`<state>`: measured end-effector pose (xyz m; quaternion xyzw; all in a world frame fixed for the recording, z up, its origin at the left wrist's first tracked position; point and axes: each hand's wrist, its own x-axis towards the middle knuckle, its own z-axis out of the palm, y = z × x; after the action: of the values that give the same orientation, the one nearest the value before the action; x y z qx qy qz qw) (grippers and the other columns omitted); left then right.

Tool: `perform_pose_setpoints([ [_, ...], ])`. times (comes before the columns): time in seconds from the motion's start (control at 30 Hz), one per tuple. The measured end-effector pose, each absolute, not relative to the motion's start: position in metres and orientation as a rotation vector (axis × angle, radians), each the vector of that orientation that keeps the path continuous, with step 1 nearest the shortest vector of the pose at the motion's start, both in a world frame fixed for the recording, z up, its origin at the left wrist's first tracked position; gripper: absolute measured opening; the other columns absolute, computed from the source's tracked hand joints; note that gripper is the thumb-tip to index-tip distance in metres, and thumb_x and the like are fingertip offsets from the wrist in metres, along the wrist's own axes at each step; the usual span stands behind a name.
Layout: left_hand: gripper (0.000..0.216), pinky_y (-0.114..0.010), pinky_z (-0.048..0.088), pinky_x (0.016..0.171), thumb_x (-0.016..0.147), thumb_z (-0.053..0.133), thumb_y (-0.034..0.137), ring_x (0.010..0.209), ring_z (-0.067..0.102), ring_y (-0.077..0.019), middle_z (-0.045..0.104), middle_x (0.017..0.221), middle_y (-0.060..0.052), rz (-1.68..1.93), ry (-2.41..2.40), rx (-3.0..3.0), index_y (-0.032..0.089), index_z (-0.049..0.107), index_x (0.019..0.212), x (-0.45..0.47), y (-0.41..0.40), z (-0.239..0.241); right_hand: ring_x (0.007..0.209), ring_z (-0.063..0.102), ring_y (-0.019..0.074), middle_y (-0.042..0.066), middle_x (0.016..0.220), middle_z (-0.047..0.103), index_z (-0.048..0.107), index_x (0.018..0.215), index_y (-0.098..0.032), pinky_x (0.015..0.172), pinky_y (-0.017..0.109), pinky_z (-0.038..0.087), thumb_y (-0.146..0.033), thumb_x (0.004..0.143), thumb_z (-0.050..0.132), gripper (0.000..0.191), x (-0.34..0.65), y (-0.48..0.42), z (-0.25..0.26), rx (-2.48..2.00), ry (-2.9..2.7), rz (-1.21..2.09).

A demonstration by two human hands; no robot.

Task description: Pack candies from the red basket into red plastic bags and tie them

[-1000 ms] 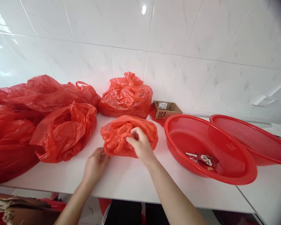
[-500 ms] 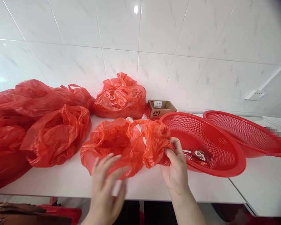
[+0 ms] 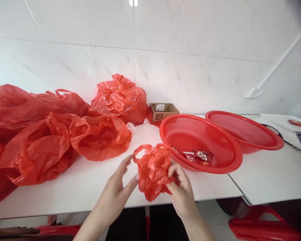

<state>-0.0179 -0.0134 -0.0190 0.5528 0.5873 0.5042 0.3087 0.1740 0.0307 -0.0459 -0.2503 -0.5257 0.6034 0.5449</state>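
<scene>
In front of me, above the near part of the white table (image 3: 145, 130), a crumpled red plastic bag (image 3: 154, 170) is pinched by my right hand (image 3: 182, 187) at its right side. My left hand (image 3: 119, 184) is at the bag's left edge, thumb and fingers apart, fingertips close to a loop handle; whether they touch is hard to tell. Another red plastic bag (image 3: 102, 137), its mouth gaping, rests beyond my left hand. Right of the held bag stands a red perforated basket (image 3: 175, 134), with a few small dark-red packets (image 3: 202, 156) inside.
A second red perforated basket (image 3: 243, 129) stands behind the first. A small cardboard box (image 3: 164, 113) and a bulging red bag (image 3: 120, 97) sit near the tiled wall. More red bags (image 3: 37, 147) are piled at left. A red stool (image 3: 263, 224) is below at right.
The gaping bag has moved left, apart from the crumpled one. My right hand has brought the crumpled bag nearer to me, and my left hand has come up beside it. The view has shifted right.
</scene>
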Motion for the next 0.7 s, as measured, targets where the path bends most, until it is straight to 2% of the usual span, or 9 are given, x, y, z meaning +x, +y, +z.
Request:
perform_pose_setpoints([
  [0.07, 0.052, -0.046, 0.052, 0.094, 0.084, 0.064, 0.049, 0.116, 0.062, -0.0315, 0.064, 0.13, -0.012, 1.316, 1.207, 1.183, 0.03, 0.058, 0.132, -0.004, -0.021, -0.027, 0.069, 0.045, 0.0115, -0.002, 0.079, 0.049, 0.042, 0.075, -0.021, 0.064, 0.023, 0.039, -0.026, 0.086, 0.063, 0.024, 0.175, 0.024, -0.045, -0.549, -1.313, 1.561],
  [0.17, 0.03, -0.035, 0.057, 0.079, 0.076, 0.075, 0.044, 0.09, 0.07, -0.0238, 0.074, 0.1, -0.009, 1.412, 1.058, 0.824, 0.022, 0.073, 0.097, -0.012, -0.022, -0.04, 0.071, 0.048, 0.0125, -0.001, 0.082, 0.053, 0.04, 0.072, -0.021, 0.066, 0.024, 0.04, -0.026, 0.086, 0.061, 0.026, 0.185, 0.016, -0.048, -0.604, -1.373, 1.665],
  [0.23, 0.027, -0.026, 0.057, 0.068, 0.065, 0.085, 0.039, 0.072, 0.067, -0.0162, 0.073, 0.08, -0.004, 1.625, 1.127, 0.648, 0.018, 0.072, 0.077, -0.032, -0.021, -0.04, 0.083, 0.054, 0.015, 0.002, 0.094, 0.058, 0.039, 0.07, -0.02, 0.071, 0.025, 0.042, -0.025, 0.084, 0.063, 0.028, 0.199, 0.015, -0.055, -0.702, -1.319, 1.674],
  [0.3, 0.033, -0.017, 0.054, 0.057, 0.053, 0.091, 0.037, 0.059, 0.061, -0.0093, 0.069, 0.069, 0.001, 1.886, 1.218, 0.507, 0.017, 0.07, 0.07, -0.055, -0.022, -0.035, 0.088, 0.057, 0.016, 0.003, 0.104, 0.06, 0.037, 0.068, -0.02, 0.073, 0.025, 0.044, -0.024, 0.081, 0.066, 0.031, 0.218, 0.017, -0.063, -0.798, -1.196, 1.642],
  [0.37, 0.038, -0.013, 0.052, 0.054, 0.047, 0.093, 0.034, 0.058, 0.059, -0.0071, 0.068, 0.07, 0.004, 2.033, 1.249, 0.432, 0.018, 0.069, 0.071, -0.072, -0.026, -0.03, 0.075, 0.055, 0.0127, 0.001, 0.096, 0.06, 0.036, 0.068, -0.02, 0.063, 0.023, 0.043, -0.026, 0.08, 0.068, 0.035, 0.237, 0.021, -0.069, -0.855, -1.066, 1.602],
  [0.47, 0.032, -0.014, 0.054, 0.058, 0.055, 0.09, 0.032, 0.07, 0.063, -0.0097, 0.07, 0.079, 0.003, 2.004, 1.222, 0.466, 0.02, 0.069, 0.075, -0.077, -0.031, -0.03, 0.061, 0.048, 0.0097, -0.002, 0.086, 0.056, 0.037, 0.07, -0.021, 0.052, 0.021, 0.038, -0.032, 0.08, 0.07, 0.036, 0.254, 0.027, -0.072, -0.921, -0.982, 1.517],
  [0.53, 0.024, -0.017, 0.057, 0.064, 0.064, 0.085, 0.031, 0.077, 0.064, -0.0117, 0.07, 0.084, 0.002, 1.969, 1.212, 0.507, 0.021, 0.068, 0.078, -0.069, -0.034, -0.034, 0.073, 0.056, 0.0132, 0.0, 0.094, 0.058, 0.045, 0.077, -0.022, 0.059, 0.023, 0.044, -0.035, 0.082, 0.067, 0.026, 0.256, 0.027, -0.07, -1.004, -1.036, 1.393],
  [0.6, 0.018, -0.021, 0.058, 0.068, 0.071, 0.079, 0.03, 0.082, 0.064, -0.0139, 0.069, 0.09, 0.001, 1.952, 1.184, 0.548, 0.022, 0.067, 0.082, -0.062, -0.036, -0.036, 0.091, 0.06, 0.0182, 0.004, 0.105, 0.059, 0.052, 0.09, -0.025, 0.074, 0.03, 0.05, -0.036, 0.087, 0.061, 0.015, 0.256, 0.024, -0.067, -1.106, -1.197, 1.254],
  [0.7, 0.017, -0.026, 0.059, 0.064, 0.078, 0.071, 0.036, 0.088, 0.064, -0.0189, 0.068, 0.099, -0.001, 1.902, 1.112, 0.576, 0.024, 0.066, 0.088, -0.058, -0.038, -0.037, 0.11, 0.056, 0.0238, 0.007, 0.114, 0.059, 0.057, 0.1, -0.026, 0.095, 0.041, 0.046, -0.031, 0.09, 0.056, 0.011, 0.254, 0.017, -0.063, -1.194, -1.607, 1.039],
])
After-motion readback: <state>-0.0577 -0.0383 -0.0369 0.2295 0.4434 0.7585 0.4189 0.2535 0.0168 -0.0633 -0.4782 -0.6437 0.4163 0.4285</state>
